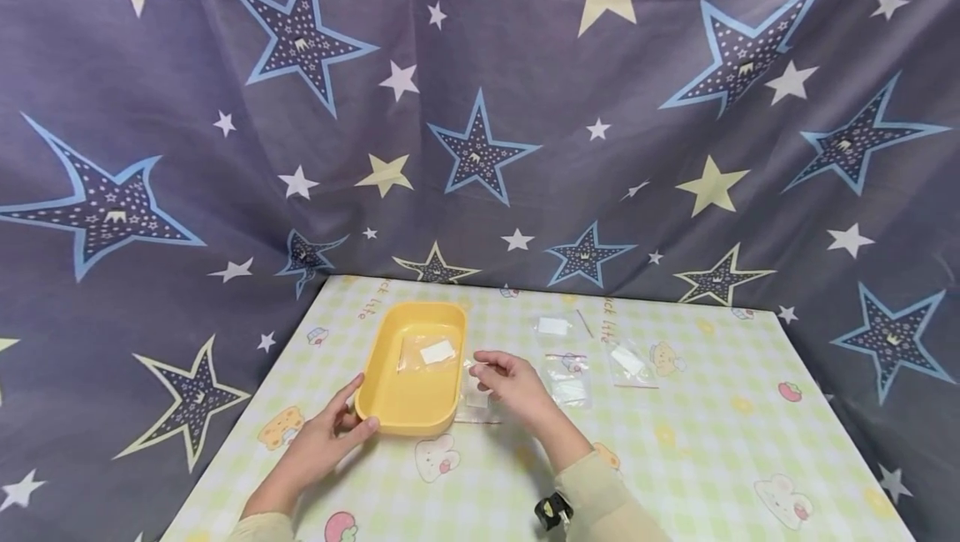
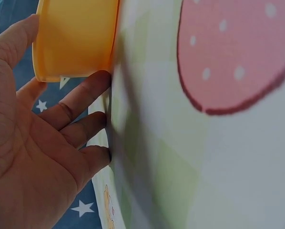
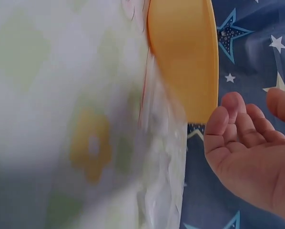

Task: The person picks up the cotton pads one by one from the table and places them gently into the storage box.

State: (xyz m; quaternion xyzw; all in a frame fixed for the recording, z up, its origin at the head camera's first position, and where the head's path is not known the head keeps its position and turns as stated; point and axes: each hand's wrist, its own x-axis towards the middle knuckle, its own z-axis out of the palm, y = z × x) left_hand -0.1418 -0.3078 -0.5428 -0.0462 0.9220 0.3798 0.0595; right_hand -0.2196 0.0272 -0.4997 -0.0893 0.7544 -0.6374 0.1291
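A yellow plastic tray [image 1: 408, 425] stands on the table, with a small clear zip bag [image 1: 437, 352] bearing a white label inside. My left hand [image 1: 322, 438] touches the tray's near left corner, thumb and fingers spread on either side of it. In the left wrist view, the fingertips [image 2: 100, 78] meet the tray's lower edge. Just right of the tray, my right hand [image 1: 517, 388] hovers with its fingers loosely bent and nothing in them. Below it lies another clear zip bag [image 1: 477, 414], partly hidden by the hand.
Farther right lie more clear zip bags: one near the back [image 1: 553, 326], one in the middle [image 1: 567, 390] and one with a red seal line [image 1: 632, 363]. A checked cloth [image 1: 712, 442] with cartoon prints covers the table. A star-patterned curtain [image 1: 510, 217] hangs behind.
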